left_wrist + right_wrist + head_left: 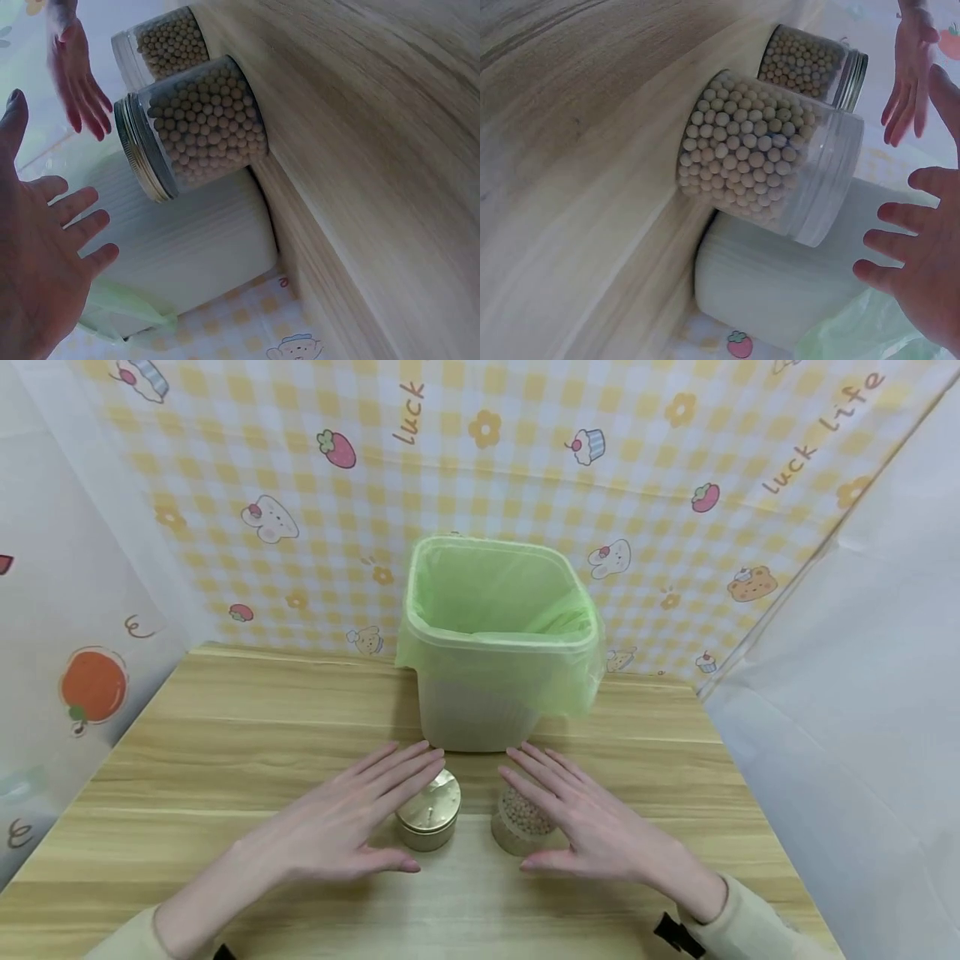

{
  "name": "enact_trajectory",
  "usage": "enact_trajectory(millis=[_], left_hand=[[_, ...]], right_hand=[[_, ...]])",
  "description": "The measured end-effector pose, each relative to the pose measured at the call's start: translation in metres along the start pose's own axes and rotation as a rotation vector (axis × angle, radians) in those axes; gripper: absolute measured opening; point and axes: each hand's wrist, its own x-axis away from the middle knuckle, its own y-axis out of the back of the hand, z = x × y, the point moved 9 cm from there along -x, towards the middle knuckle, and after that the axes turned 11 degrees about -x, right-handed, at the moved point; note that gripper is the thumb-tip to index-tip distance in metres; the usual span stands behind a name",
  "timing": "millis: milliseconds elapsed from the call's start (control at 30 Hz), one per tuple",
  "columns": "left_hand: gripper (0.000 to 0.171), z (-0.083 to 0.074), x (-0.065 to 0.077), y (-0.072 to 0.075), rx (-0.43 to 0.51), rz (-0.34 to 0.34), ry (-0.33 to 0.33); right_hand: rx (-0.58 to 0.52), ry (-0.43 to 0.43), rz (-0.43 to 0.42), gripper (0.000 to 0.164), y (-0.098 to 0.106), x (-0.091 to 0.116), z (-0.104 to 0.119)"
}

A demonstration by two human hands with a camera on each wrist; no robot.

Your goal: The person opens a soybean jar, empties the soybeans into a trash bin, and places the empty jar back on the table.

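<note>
Left hand (360,818) and right hand (592,822) well apart over wood-grain worktop (255,718), fingers extended, thumbs spread, neither gripping anything. Beside left hand: clear cylindrical jar of beige beads (206,124), upright on worktop, gold metal lid on. Beside right hand: open-topped clear cylindrical jar of beige beads (742,150), upright, near lidded one. Behind jars: white ribbed plastic bin (472,706), translucent green liner (570,681) folded over rim. Farthest: yellow-and-white checked cloth with cartoon prints (480,485).

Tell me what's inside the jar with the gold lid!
Small, round, tan balls show through the clear side of the jar. Whatever is in its middle is hidden behind the outer balls, and the gold lid covers the top.
</note>
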Motion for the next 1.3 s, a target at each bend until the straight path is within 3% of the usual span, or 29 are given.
enact_trajectory(millis=[800, 1100, 1300], left_hand=[[0.104, -0.008, -0.022, -0.02, 0.102, -0.015, 0.053], [0.103, -0.013, -0.03, -0.023, 0.14, -0.018, 0.071], [0.1, -0.018, -0.034, -0.025, 0.145, -0.035, 0.073]], right_hand=[[-0.347, -0.264, -0.025, 0.126, -0.03, 0.009, -0.05], [-0.527, -0.281, -0.031, 0.14, -0.045, 0.007, -0.06], [-0.551, -0.314, -0.027, 0.141, -0.051, 0.009, -0.064]])
